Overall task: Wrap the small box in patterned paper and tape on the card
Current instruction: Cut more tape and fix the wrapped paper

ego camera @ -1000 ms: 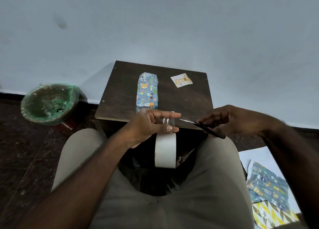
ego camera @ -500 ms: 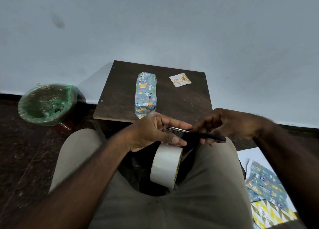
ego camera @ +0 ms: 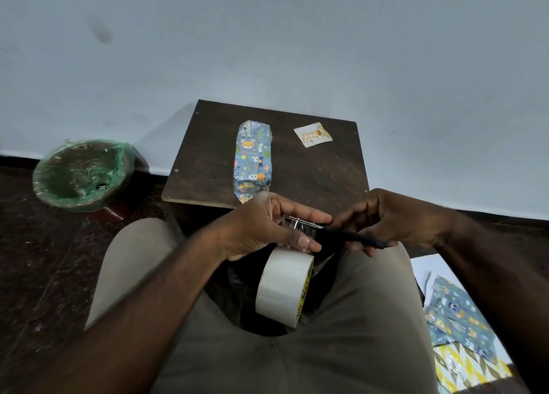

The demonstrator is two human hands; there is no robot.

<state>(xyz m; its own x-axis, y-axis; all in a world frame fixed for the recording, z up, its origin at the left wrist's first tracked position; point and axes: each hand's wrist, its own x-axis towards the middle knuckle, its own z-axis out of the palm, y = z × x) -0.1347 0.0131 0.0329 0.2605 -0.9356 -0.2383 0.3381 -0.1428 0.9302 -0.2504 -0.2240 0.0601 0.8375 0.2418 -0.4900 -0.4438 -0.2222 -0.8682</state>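
Observation:
The box wrapped in blue animal-print paper [ego camera: 252,161] lies lengthwise on the dark wooden board [ego camera: 320,173]. A small white birthday card [ego camera: 312,134] lies to its right on the board. Over my lap, my left hand [ego camera: 267,230] pinches a strip of clear tape [ego camera: 300,230] pulled up from the white tape roll [ego camera: 283,289], which hangs below it. My right hand [ego camera: 395,221] grips black-handled scissors [ego camera: 347,235] whose blades lie across the strip.
A round bin lined with a green bag [ego camera: 81,173] stands on the floor at the left. Sheets of patterned wrapping paper [ego camera: 457,322] lie on the floor at the right. A pale wall rises just behind the board.
The scissors have moved left onto the tape strip and their blades have come together. The roll has tilted and swung slightly toward me.

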